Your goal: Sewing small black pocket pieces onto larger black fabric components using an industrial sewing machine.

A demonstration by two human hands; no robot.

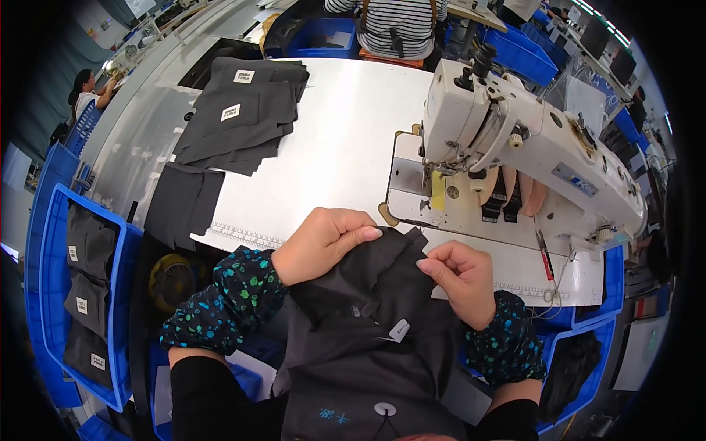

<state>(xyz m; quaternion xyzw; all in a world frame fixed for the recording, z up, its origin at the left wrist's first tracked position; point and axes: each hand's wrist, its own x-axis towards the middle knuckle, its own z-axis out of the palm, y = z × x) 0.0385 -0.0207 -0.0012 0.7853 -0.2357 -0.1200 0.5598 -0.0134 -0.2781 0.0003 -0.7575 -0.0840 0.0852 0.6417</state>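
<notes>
A dark fabric piece [342, 290] hangs over my lap at the table's near edge. My left hand [323, 242] is closed, pinching its upper edge between thumb and fingers. At the piece's upper right edge, my right hand [463, 279] is also closed in a pinch. A small white label [398, 331] shows on the dark cloth below my hands. Just beyond them stands a white sewing machine [529, 140], its needle area to the upper right of the fabric. Folds hide part of the cloth.
Stacked dark pieces with white labels [243, 117] lie at the table's far left. Blue bins [121, 309] flank me, the left one holding labelled pieces. Red-handled tweezers [545, 257] and dark woven labels [494, 202] lie by the machine. A person in stripes [397, 26] sits ahead.
</notes>
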